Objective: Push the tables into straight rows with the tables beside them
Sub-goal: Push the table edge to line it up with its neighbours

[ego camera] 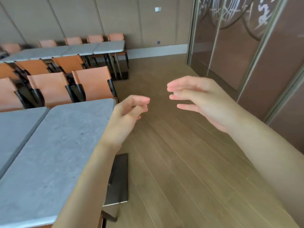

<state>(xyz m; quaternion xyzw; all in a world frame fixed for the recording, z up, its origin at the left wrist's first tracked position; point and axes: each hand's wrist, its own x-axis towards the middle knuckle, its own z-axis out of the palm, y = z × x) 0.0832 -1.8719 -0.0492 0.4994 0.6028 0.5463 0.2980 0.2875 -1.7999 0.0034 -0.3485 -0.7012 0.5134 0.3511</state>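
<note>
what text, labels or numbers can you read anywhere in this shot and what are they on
No text can be read for certain.
White brush-like marks on the brown glossy wall panels at upper right: they may be calligraphy or decoration, too blurred and cut off to read.
Small pale plate high on the beige wall: too small to tell if it bears any text.
The grey tables, orange chairs and both hands show no lettering.

A grey stone-topped table (54, 145) stands nearest, its long side close beside a second grey table (18, 127) with a narrow gap; a far row of tables (69, 51) stands end to end
</note>
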